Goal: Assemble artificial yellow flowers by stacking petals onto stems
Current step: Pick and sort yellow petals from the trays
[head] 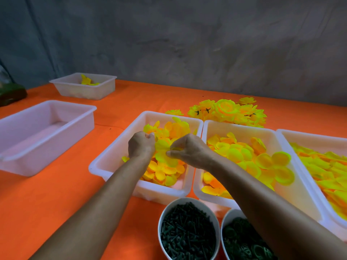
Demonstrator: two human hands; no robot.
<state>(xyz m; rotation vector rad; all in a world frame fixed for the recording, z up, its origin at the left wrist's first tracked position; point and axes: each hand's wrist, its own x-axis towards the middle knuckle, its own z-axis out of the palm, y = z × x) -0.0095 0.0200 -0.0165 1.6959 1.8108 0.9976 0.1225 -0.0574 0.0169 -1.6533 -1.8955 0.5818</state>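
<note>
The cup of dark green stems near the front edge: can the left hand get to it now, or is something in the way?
Probably not at once. The left hand is busy gripping a yellow petal piece over the petal tray. The path back to the cup of stems looks free; only the right forearm passes beside it.

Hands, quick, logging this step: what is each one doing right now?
Left hand: fingers curled, gripping the yellow petal piece at its left side.
Right hand: pinching the same petal piece from the right.
</note>
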